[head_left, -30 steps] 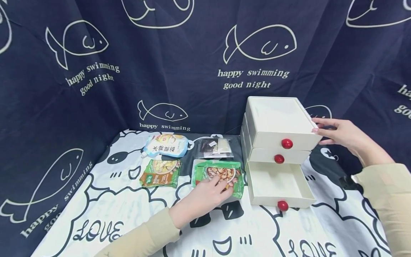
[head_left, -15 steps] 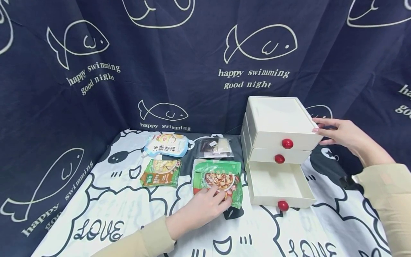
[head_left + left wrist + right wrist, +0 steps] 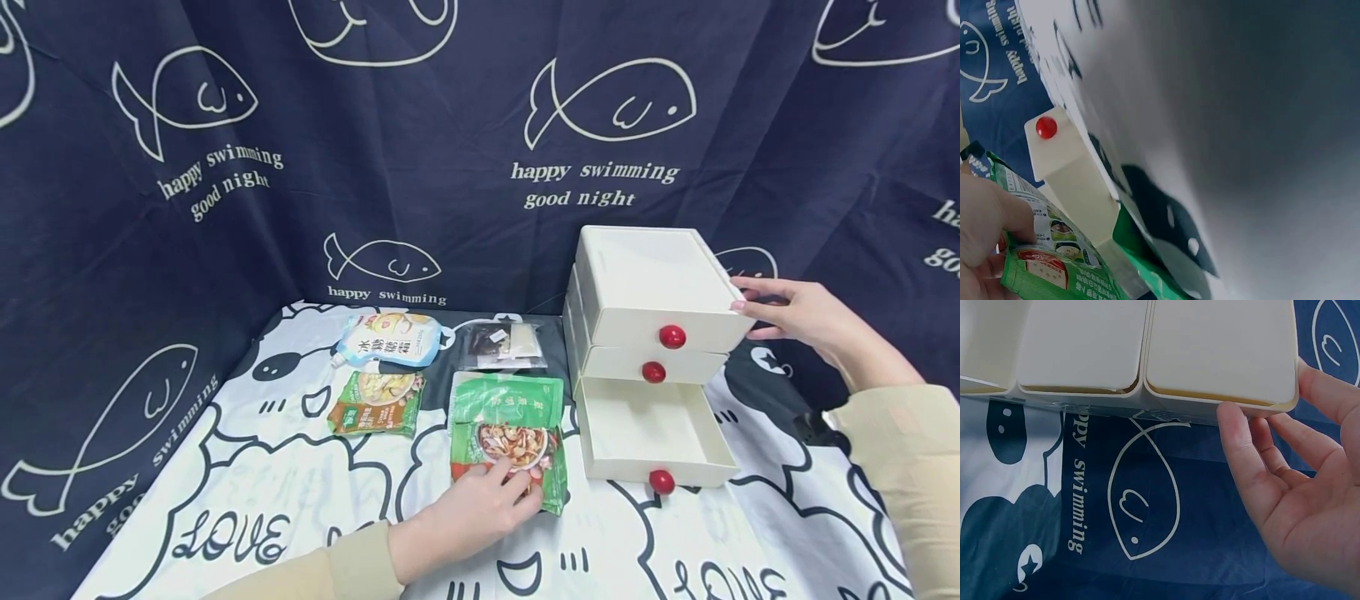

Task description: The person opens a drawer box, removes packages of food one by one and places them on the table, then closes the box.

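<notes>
In the head view my left hand (image 3: 480, 508) holds a green food packet (image 3: 517, 446) with a picture of a bowl of food. A second green packet (image 3: 506, 396) lies partly under it, just behind. The left wrist view shows my thumb on the printed back of the held packet (image 3: 1060, 244), which is lifted at the near end. My right hand (image 3: 795, 308) touches the upper right edge of a white drawer unit (image 3: 645, 267); in the right wrist view its thumb and fairly straight fingers (image 3: 1244, 447) rest around the corner.
The bottom drawer (image 3: 645, 417) is pulled out; the two above, with red knobs (image 3: 672, 336), are closed. Left of it lie a spouted pouch (image 3: 390, 339), a brown-green packet (image 3: 378, 402) and a clear packet (image 3: 502, 346). A patterned cloth (image 3: 247, 517) covers the table.
My left hand has moved toward me with the held green packet, uncovering more of the green packet behind it. The right hand and drawer unit stay put.
</notes>
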`<move>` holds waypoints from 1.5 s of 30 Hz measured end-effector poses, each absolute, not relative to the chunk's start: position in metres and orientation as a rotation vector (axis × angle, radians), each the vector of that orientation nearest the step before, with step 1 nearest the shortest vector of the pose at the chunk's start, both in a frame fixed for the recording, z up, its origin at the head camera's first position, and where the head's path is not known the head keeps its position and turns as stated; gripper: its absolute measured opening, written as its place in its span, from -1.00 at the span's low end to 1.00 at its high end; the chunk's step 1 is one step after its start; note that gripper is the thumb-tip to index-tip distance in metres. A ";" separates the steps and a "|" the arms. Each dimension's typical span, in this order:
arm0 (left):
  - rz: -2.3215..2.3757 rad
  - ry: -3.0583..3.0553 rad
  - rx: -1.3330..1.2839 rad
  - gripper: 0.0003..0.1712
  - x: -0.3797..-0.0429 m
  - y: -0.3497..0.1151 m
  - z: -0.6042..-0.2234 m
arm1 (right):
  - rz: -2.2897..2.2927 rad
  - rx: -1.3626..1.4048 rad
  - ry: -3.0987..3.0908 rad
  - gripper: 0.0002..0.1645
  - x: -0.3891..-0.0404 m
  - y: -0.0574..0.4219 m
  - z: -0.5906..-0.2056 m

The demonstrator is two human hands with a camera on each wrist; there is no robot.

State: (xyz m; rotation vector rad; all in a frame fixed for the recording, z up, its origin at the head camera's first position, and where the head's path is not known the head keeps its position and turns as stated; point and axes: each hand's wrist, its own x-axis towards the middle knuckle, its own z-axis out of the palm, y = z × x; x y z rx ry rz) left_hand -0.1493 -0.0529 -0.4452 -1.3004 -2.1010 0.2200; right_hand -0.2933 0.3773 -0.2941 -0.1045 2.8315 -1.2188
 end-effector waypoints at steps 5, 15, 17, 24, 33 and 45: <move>0.233 -2.095 -1.315 -0.61 -0.146 -0.053 -0.449 | -1.220 -0.114 2.834 -0.09 -0.293 0.378 -0.295; 0.309 -2.173 -1.349 -0.72 -0.146 -0.052 -0.456 | -1.204 -0.147 2.843 -0.15 -0.294 0.378 -0.295; 0.310 -2.187 -1.349 -0.72 -0.146 -0.052 -0.458 | -1.197 -0.145 2.845 -0.15 -0.294 0.378 -0.295; 0.264 -2.195 -1.347 -0.74 -0.150 -0.053 -0.463 | -1.201 -0.138 2.844 -0.14 -0.293 0.377 -0.295; 0.177 -2.241 -1.377 -0.70 -0.150 -0.052 -0.467 | -1.221 -0.127 2.823 -0.12 -0.294 0.378 -0.295; 0.151 -2.285 -1.386 -0.73 -0.150 -0.052 -0.468 | -1.204 -0.134 2.839 -0.14 -0.294 0.378 -0.295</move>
